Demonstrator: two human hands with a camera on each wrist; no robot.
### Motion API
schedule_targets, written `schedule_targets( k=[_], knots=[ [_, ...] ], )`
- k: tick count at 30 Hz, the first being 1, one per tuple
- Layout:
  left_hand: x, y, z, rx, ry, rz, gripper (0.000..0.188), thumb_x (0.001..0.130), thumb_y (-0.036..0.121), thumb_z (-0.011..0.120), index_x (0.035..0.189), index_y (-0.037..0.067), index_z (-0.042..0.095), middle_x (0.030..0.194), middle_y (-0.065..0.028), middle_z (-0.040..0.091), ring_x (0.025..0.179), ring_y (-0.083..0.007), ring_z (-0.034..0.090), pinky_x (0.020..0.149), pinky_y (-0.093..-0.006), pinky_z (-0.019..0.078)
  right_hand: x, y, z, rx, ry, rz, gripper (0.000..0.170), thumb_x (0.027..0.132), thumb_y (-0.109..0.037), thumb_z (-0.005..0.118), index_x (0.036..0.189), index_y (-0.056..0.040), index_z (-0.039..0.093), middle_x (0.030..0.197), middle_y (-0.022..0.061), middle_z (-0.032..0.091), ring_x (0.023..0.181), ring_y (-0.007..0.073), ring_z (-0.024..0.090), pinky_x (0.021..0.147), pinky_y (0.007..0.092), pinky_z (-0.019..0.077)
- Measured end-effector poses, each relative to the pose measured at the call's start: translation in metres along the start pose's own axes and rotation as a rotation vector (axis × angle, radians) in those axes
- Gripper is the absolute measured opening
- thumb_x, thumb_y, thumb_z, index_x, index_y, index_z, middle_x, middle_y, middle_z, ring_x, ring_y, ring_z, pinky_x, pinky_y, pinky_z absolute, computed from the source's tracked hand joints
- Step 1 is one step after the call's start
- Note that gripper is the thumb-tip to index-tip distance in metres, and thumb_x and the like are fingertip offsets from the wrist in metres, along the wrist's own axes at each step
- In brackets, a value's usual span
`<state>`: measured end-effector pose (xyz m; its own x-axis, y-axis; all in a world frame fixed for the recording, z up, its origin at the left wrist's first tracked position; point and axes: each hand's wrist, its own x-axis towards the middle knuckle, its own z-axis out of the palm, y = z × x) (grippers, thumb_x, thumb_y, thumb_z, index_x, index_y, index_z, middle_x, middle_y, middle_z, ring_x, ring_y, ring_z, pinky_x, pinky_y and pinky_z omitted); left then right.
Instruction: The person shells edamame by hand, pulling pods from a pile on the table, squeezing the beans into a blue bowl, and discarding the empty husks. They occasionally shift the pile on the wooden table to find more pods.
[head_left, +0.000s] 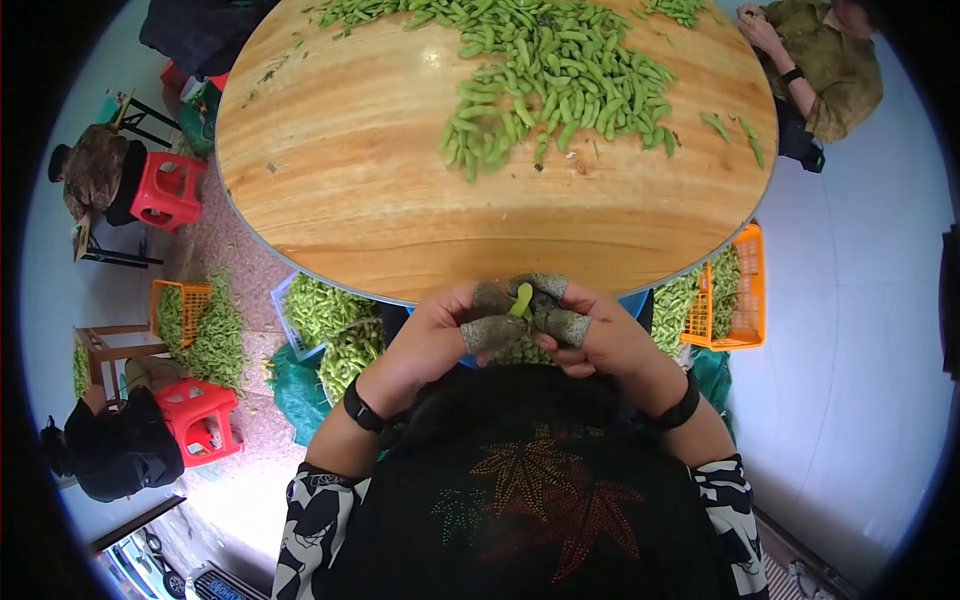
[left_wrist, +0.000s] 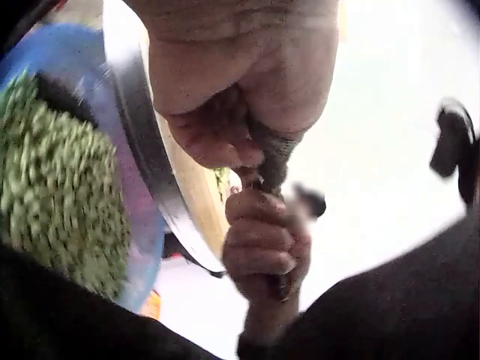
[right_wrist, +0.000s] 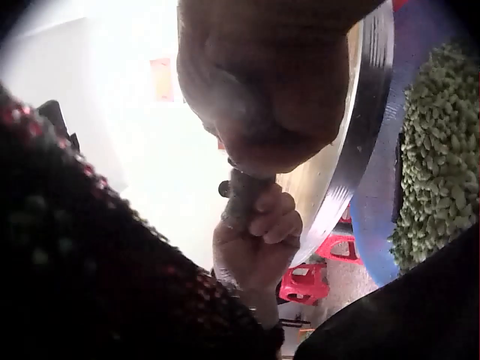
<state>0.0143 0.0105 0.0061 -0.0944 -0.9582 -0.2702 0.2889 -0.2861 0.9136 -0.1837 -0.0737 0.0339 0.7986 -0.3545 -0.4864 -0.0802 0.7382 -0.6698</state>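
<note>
A single green pod (head_left: 522, 300) is held between both hands at the table's near edge in the head view. The left hand (head_left: 450, 325) pinches its lower left side with finger and thumb, which wear grey-green covers. Similar covers are on the right hand (head_left: 590, 325), whose fingers grip the pod from the other side. In the left wrist view the left hand (left_wrist: 247, 82) meets the right hand (left_wrist: 262, 247) fingertip to fingertip. The right wrist view shows the right hand (right_wrist: 262, 97) above the left hand (right_wrist: 259, 240); the pod is hidden there.
A heap of green pods (head_left: 570, 80) lies on the round wooden table (head_left: 350, 200). Beneath the table edge are a white crate (head_left: 287, 305) of pods and a green sack (head_left: 300, 395). An orange crate (head_left: 750, 290) stands right. Red stools (head_left: 170, 190) and other people (head_left: 830, 70) are around.
</note>
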Motion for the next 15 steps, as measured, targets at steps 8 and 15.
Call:
schedule_targets(
  k=[8, 15],
  knots=[
    [0.000, -0.004, 0.002, 0.910, 0.071, 0.520, 0.012, 0.092, 0.014, 0.059, 0.097, 0.004, 0.063, 0.074, 0.0016, 0.059, 0.062, -0.0063, 0.052, 0.055, -0.0245, 0.0435, -0.004, 0.010, 0.000, -0.393, 0.081, -0.175, 0.031, 0.092, -0.017, 0.053, 0.122, -0.0104, 0.054, 0.075, -0.0042, 0.055, 0.056, 0.0031, 0.045, 0.047, 0.0187, 0.0348],
    [-0.007, -0.009, 0.009, 0.356, 0.033, 0.133, 0.015, 0.093, 0.017, 0.055, 0.094, 0.004, 0.063, 0.070, -0.0053, 0.060, 0.059, -0.0138, 0.055, 0.055, -0.0279, 0.0433, -0.003, 0.014, -0.012, -0.383, 0.112, -0.154, 0.026, 0.090, -0.018, 0.057, 0.114, -0.0082, 0.059, 0.079, -0.0028, 0.059, 0.063, 0.0051, 0.051, 0.054, 0.0196, 0.0394]
  ],
)
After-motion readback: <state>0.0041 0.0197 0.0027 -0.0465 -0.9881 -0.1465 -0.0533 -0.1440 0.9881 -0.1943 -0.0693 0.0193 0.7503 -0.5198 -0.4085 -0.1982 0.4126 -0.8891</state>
